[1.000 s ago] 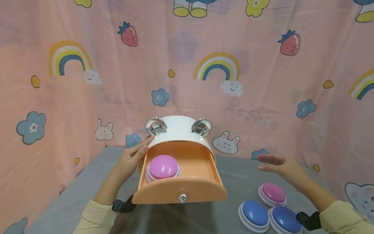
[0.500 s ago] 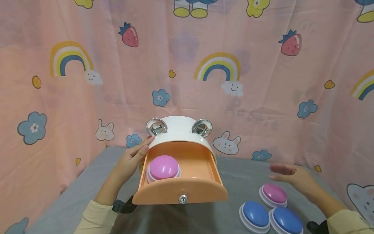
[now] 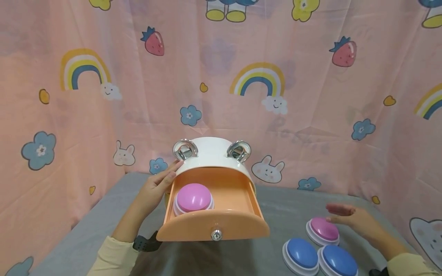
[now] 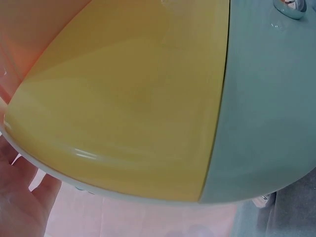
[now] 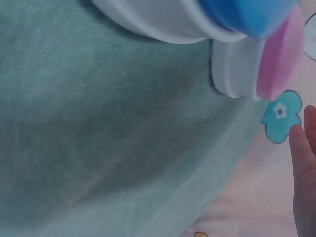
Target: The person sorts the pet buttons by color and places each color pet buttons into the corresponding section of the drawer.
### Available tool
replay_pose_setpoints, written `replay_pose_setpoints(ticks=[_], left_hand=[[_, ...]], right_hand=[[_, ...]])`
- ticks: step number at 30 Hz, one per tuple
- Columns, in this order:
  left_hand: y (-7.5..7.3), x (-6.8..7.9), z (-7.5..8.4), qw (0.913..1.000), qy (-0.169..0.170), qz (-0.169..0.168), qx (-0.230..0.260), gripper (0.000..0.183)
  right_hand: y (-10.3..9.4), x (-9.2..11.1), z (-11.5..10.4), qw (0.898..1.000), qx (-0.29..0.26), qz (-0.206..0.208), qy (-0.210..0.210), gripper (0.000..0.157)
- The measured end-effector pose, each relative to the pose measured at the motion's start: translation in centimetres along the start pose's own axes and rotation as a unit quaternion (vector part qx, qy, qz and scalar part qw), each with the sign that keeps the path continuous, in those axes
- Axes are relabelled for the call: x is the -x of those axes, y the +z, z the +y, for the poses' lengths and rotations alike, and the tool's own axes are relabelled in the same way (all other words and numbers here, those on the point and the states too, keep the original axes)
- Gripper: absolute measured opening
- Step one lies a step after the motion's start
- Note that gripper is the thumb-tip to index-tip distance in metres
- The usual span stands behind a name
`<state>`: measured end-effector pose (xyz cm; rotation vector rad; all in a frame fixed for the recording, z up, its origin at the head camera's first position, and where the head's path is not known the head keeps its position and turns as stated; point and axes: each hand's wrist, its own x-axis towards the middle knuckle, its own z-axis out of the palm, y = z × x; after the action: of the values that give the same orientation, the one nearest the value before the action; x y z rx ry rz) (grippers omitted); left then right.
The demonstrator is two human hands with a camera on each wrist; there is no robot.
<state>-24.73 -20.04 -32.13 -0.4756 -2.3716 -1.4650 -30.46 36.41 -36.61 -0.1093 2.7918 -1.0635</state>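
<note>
A white cabinet (image 3: 212, 150) with two chrome rings on top stands at centre in the head view. Its orange drawer (image 3: 212, 226) is pulled out, and a pink push button (image 3: 194, 197) with a white base sits in the drawer's left part. My left hand (image 3: 155, 188) rests on the cabinet's left side, fingers extended. Out at the right, my right hand (image 3: 357, 220) holds nothing; its fingers are loosely spread and reach just above and behind a second pink button (image 3: 323, 229) on the table.
Two blue buttons (image 3: 302, 253) with white bases stand on the grey tabletop (image 3: 276, 207), in front of the second pink button. Yellow (image 4: 128, 108) and teal (image 4: 266, 108) panels of the cabinet fill the left wrist view. A printed pink curtain (image 3: 214, 46) hangs behind.
My right hand has moved right and down, toward the pink button on the table. The left hand, the drawer and the buttons have stayed in place.
</note>
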Motion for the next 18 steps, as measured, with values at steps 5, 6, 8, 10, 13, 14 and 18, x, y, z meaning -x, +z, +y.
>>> replay_pose_setpoints(ticks=[5, 6, 8, 10, 13, 14, 18], left_hand=[[0.1, 0.0, -0.1, 1.0, -0.001, 0.001, 0.001, 0.046], [0.1, 0.0, -0.1, 1.0, -0.002, 0.001, 0.0, 0.046], [0.1, 0.0, -0.1, 1.0, -0.004, 0.0, -0.002, 0.046], [0.1, -0.1, -0.1, 1.0, -0.005, -0.002, -0.002, 0.046], [0.0, -0.1, -0.1, 1.0, -0.006, -0.002, -0.002, 0.046], [0.0, -0.1, -0.1, 1.0, -0.006, -0.002, -0.001, 0.045], [-0.1, 0.0, -0.1, 1.0, -0.006, -0.002, 0.0, 0.045]], right_hand=[[0.6, -0.3, 0.7, 1.0, 0.014, -0.018, 0.0, 0.077], [0.7, -0.4, 0.8, 1.0, 0.014, -0.024, 0.005, 0.079], [0.9, -0.5, 1.1, 0.999, 0.021, -0.032, 0.008, 0.08], [1.2, -0.7, 1.3, 0.999, 0.02, -0.033, 0.012, 0.082], [1.5, -0.9, 1.7, 0.999, 0.017, -0.033, 0.012, 0.083], [1.6, -1.0, 1.8, 0.999, 0.015, -0.032, 0.015, 0.085], [2.0, -1.4, 2.2, 0.999, 0.012, -0.031, 0.03, 0.089]])
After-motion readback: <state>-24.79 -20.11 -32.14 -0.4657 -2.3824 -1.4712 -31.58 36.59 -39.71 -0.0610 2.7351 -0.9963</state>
